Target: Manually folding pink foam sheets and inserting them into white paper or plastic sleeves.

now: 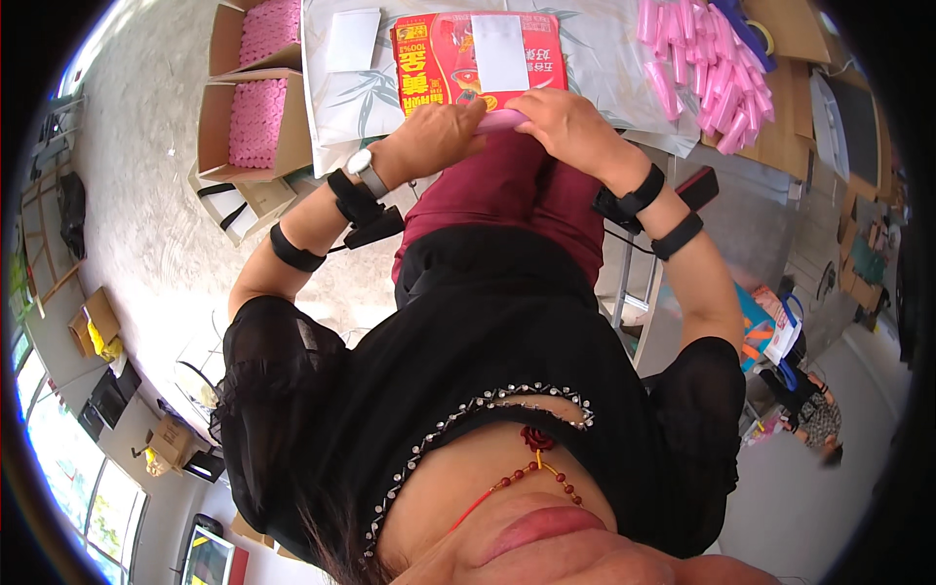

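Note:
Near the front edge of the table, a pink tube-shaped piece (502, 121) lies crosswise between my two hands. My left hand (435, 135) is closed at its left end, fingers partly hidden. At the other end, my right hand (564, 125) grips it with thumb and fingers. Just beyond the hands lies a red and yellow printed packaging sheet (436, 58). A stack of small white paper slips (501, 57) rests on it. Many similar pink tubes (721, 68) are heaped on the table at the right.
A patterned cloth (595, 58) covers the table. Another white paper slip (353, 39) lies at its far left. Two cardboard boxes (289, 127) packed with pink pieces stand left of the table. A blue-rimmed tape roll (759, 37) is behind the heap. Farther right is another person (814, 414).

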A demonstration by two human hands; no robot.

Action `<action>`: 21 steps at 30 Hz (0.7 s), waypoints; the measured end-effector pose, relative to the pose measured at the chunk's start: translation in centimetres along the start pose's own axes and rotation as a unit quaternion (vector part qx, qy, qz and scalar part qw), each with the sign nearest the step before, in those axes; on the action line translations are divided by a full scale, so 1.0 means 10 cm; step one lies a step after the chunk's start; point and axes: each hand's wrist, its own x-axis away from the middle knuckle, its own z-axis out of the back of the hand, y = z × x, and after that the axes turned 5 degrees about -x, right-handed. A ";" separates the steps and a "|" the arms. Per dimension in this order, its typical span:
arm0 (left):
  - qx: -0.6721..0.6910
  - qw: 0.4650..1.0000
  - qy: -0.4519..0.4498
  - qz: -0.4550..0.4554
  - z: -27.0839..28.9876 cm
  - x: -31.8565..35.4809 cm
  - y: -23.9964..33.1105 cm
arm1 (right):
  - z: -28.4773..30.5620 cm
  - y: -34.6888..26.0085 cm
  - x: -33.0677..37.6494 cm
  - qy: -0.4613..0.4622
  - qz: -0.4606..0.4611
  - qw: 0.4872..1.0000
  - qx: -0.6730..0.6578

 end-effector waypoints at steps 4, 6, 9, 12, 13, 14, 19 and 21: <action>0.257 0.955 -0.139 0.049 0.09 -0.08 -0.22 | -0.10 0.00 -0.04 0.085 0.129 0.975 0.158; 0.474 0.826 -0.279 0.124 0.24 -0.13 -0.26 | -0.09 0.01 -0.04 0.114 0.154 0.964 0.183; 0.557 0.769 -0.294 0.111 0.21 -0.14 -0.34 | -0.08 0.02 -0.07 0.134 0.161 0.962 0.174; 0.424 0.881 -0.188 0.092 0.12 -0.24 -0.32 | -0.11 0.13 -0.08 0.115 0.116 0.977 0.137; 0.295 0.947 -0.100 0.082 0.09 -0.26 -0.30 | -0.12 0.18 -0.08 0.104 0.092 0.984 0.110; 0.179 0.983 0.015 0.035 0.03 -0.26 -0.29 | -0.13 0.23 -0.08 0.089 0.053 0.993 0.049; 0.107 0.981 0.158 -0.025 -0.22 -0.39 -0.31 | -0.30 0.62 -0.06 0.044 -0.056 0.991 -0.111; 0.107 0.978 0.177 -0.024 -0.30 -0.42 -0.31 | -0.33 0.73 -0.08 0.021 -0.076 0.987 -0.142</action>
